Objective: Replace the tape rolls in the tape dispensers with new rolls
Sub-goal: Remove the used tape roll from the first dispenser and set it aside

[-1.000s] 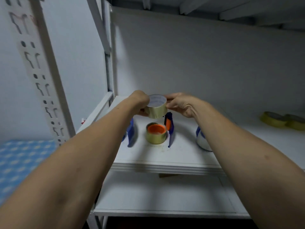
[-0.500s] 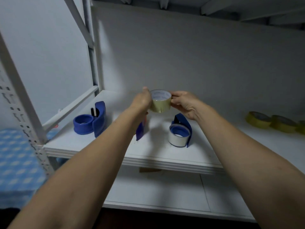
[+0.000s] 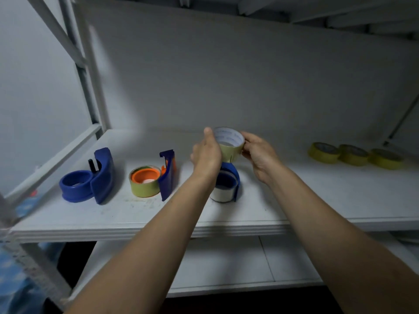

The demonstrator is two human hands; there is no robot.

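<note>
Both hands hold a yellowish tape roll (image 3: 230,148) in the air above the shelf (image 3: 136,214). My left hand (image 3: 207,152) grips its left side, my right hand (image 3: 258,152) pinches its right side. Right below the roll stands a blue dispenser with a pale, nearly used roll (image 3: 225,185). To its left a blue dispenser with an orange hub (image 3: 152,179) carries a yellow-green roll. At the far left lies a blue dispenser (image 3: 88,177) whose hub looks bare.
Three yellow tape rolls (image 3: 353,154) lie in a row at the shelf's back right. A grey metal upright (image 3: 88,87) and crossbar frame the left side. A lower white shelf (image 3: 222,266) runs beneath. The back wall is close behind.
The view has swung to the left and pulled back, so the left blue dispenser and the orange-hub dispenser now show. The roll stays held between both hands above the shelf.
</note>
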